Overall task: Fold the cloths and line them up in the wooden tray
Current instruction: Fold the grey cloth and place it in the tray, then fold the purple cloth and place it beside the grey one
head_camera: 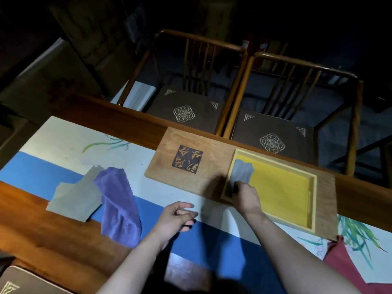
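A: Cloths first. Head view, where's the folded one?

B: Folded grey cloth point(241, 174) lies in the wooden tray point(313, 200), against its left wall, on the yellow liner. My right hand point(246, 198) is on its near end, fingers curled down onto it. Pressing or pinching, I can't tell, fingertips are hidden.

A: Left hand?

B: My left hand point(177, 217) hovers over the blue band of the table runner point(222, 247), left of my right hand, fingers loosely curled, holding nothing.

A: Other cloths?

B: Purple cloth point(118, 206) lies crumpled, well left of my left hand, overlapping a flat grey-beige cloth point(74, 200) further left. Both unfolded.

A: Tray sits on what?

B: Wooden board point(186, 158) with a carved square stamp, beyond my hands. Red cloth point(343, 262) lies right of my right forearm. Two chairs point(273, 136) stand past the table edge.
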